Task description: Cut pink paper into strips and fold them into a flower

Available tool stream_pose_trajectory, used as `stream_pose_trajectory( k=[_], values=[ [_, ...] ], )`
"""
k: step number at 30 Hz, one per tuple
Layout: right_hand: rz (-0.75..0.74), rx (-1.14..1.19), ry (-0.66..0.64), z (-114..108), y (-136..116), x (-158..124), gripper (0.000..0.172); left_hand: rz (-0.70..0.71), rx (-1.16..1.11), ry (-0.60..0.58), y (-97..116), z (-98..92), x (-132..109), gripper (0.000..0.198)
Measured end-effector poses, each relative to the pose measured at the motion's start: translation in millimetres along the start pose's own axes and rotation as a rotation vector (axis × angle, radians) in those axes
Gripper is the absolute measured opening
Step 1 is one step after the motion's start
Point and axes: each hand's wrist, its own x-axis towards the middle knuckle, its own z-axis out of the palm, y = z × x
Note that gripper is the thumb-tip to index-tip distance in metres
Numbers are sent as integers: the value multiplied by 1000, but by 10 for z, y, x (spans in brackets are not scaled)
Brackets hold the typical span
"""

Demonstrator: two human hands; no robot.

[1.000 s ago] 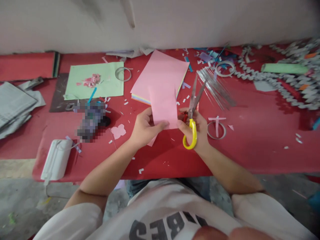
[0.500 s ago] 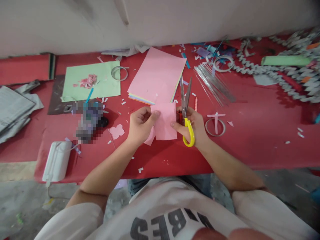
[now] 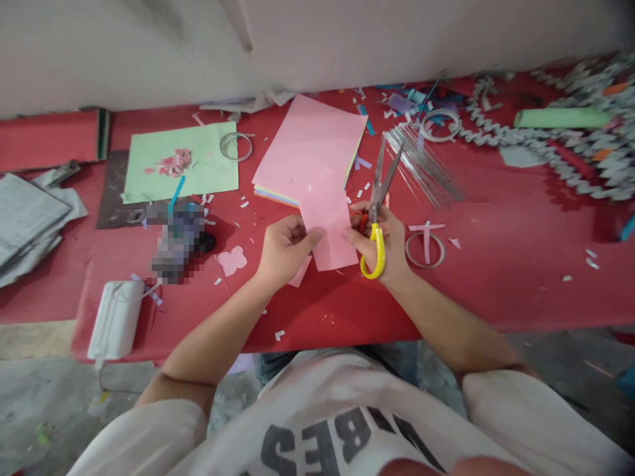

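A small rectangle of pink paper [image 3: 330,239] is held up between my two hands near the table's front edge. My left hand [image 3: 288,246] pinches its left side with the thumb on top. On the other side, my right hand [image 3: 384,238] presses its thumb to the paper's right edge. The same hand carries scissors [image 3: 380,244] with yellow and red handles, blades parted and pointing away from me. Below my left fingers lies another pink paper piece [image 3: 300,272], partly covered. Just beyond is a stack of coloured sheets [image 3: 312,149], pink on top.
Left stand a green sheet [image 3: 173,145] with pink scraps, a blurred-out object [image 3: 177,244] and a white power bank [image 3: 116,320]. A pink cutout [image 3: 232,260] lies nearby. Right are tape rings [image 3: 425,251], clear strips [image 3: 421,165] and folded paper chains [image 3: 590,145].
The pink paper has tilted slightly between my hands. My right hand has turned, so the scissors' blades lean further right and their handles sit a little higher.
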Motion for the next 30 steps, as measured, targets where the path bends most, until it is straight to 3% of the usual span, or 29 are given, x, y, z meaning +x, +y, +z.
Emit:
stream_pose_trajectory(
  k=[3,8,14,21,25,30],
  values=[
    [-14,92,93,13,1,6,52,11,14,-10,-34,-12,-10,32],
    [-12,44,163,4,53,39,51,32,-5,-10,-23,5,-16,25],
    [-48,35,193,-37,108,69,51,-1,-112,-80,28,74,-30,34],
    [-34,74,29,-58,89,119,63,113,-82,52,13,75,-14,28],
    [37,210,46,-36,80,121,60,88,-226,-24,-39,37,2,28],
    [141,446,-36,6,-34,120,50,-71,-333,-124,-36,64,-44,36]
  ],
)
